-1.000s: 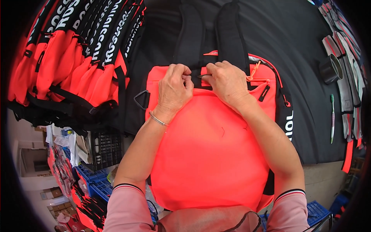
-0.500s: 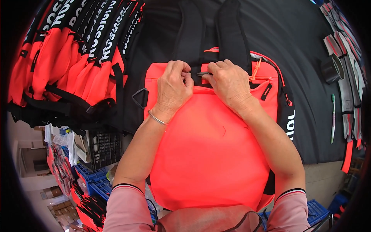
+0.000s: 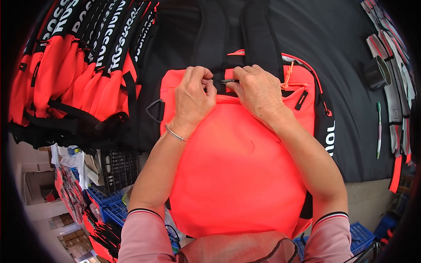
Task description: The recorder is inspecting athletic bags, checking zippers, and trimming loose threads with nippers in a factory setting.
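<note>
Both hands (image 3: 226, 94) pinch a black strap (image 3: 229, 81) on the neon-orange bag (image 3: 237, 166) (white-lettered side band).

Black table (image 3: 351, 109) fills far part of scene. Bright orange backpack (image 3: 241, 175) lies flat in middle, black straps (image 3: 258, 35) pointing far. Stack of orange bags (image 3: 79, 70) on left side. Black tape roll (image 3: 377, 72), toothbrush (image 3: 379, 129) and strips of fabric (image 3: 401, 87) on right side.
</note>
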The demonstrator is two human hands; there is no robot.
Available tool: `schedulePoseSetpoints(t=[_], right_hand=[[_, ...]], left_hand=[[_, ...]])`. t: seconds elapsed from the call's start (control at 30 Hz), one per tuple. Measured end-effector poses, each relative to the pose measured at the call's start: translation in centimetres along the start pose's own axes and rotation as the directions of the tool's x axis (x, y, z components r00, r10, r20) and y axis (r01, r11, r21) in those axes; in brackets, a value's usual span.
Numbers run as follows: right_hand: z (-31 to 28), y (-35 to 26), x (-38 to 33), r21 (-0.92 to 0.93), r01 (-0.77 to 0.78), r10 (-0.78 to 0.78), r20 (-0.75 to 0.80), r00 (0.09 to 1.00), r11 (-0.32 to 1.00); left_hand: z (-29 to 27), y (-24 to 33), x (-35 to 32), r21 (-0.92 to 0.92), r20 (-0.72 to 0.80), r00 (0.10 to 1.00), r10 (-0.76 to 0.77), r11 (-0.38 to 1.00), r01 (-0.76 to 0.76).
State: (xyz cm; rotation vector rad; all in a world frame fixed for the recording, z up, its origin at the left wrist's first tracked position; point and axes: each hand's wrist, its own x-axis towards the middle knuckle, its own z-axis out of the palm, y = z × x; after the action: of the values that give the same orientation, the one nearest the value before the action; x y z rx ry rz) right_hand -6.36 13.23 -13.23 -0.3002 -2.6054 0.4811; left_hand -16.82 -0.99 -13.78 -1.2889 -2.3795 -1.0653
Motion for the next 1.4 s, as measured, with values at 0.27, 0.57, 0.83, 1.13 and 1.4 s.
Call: schedulePoseSetpoints(t=[0.27, 0.57, 0.83, 1.13, 1.4], right_hand=[[0.1, -0.2, -0.1, -0.033, 0.01, -0.01, 0.002, 1.0, 0.999], [-0.4, 0.2, 0.7, 0.074, -0.093, 0.091, 0.031, 0.995, 0.993], [-1.4, 1.4, 2.1, 0.745, -0.401, 0.459, 0.144, 0.877, 0.533], [-0.6, 2.6, 2.1, 0.698, -0.462, 0.478, 0.192, 0.857, 0.547], [-1.2, 2.3, 0.4, 0.651, -0.386, 0.26, 0.285, 0.922, 0.654]], left_hand=[[-0.1, -0.1, -0.1, 0.027, 0.003, 1.0, 0.003, 1.0, -0.003], [-0.1, 0.2, 0.1, 0.05, 0.022, 1.0, -0.019, 0.999, 0.018], [0.4, -0.1, 0.2, -0.066, -0.027, 0.998, -0.049, 0.997, 0.047], [-2.3, -1.2, 1.1, -0.448, -0.412, 0.879, -0.239, 0.894, 0.033], [-9.3, -0.9, 3.2, 0.481, 0.395, 0.846, -0.358, 0.865, 0.141]])
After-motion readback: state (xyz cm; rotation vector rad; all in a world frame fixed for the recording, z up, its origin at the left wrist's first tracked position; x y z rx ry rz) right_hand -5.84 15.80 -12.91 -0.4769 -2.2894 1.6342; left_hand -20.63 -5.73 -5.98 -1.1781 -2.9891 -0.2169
